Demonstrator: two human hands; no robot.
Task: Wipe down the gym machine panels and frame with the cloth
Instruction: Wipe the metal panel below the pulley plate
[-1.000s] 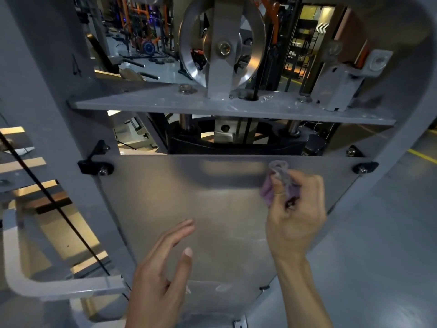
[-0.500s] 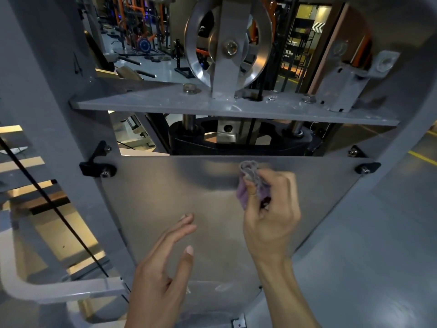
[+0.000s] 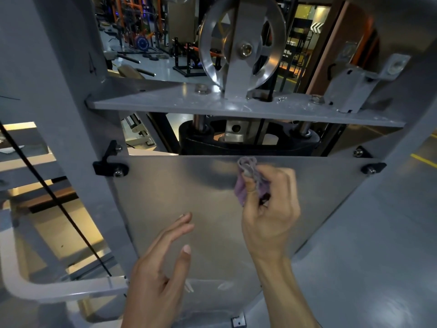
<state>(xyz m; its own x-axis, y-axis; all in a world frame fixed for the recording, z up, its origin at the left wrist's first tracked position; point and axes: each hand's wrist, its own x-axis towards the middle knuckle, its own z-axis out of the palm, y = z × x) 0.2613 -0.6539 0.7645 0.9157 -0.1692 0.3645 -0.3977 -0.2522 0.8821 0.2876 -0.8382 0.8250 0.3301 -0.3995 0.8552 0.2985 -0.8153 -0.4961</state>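
Nearest, the left hand (image 3: 163, 271) hangs in front of the lower part of the metal panel (image 3: 165, 202), its fingers straight and loosely spread, holding nothing; whether its fingertips touch the sheet cannot be told.

A little farther and to the right, the right hand (image 3: 269, 209) has its fingers curled round a bunched purple cloth (image 3: 247, 179) and presses the wad against the panel just below its top edge, right of the middle.

To do this step well, I would judge that the cloth wants spreading flatter under the fingers, since a tight wad cleans only a narrow strip. Strokes should overlap and run the full width, out to the black corner brackets (image 3: 111, 166), where grime likely gathers round the bolts. The free hand could brace the panel so it does not flex.

Beyond the panel's top edge sit the dark weight stack (image 3: 248, 144), then the grey cross plate (image 3: 165, 100) of the frame, and above it the pulley wheel (image 3: 241, 43). Those look not yet reached, so much of the wiping seems to remain.
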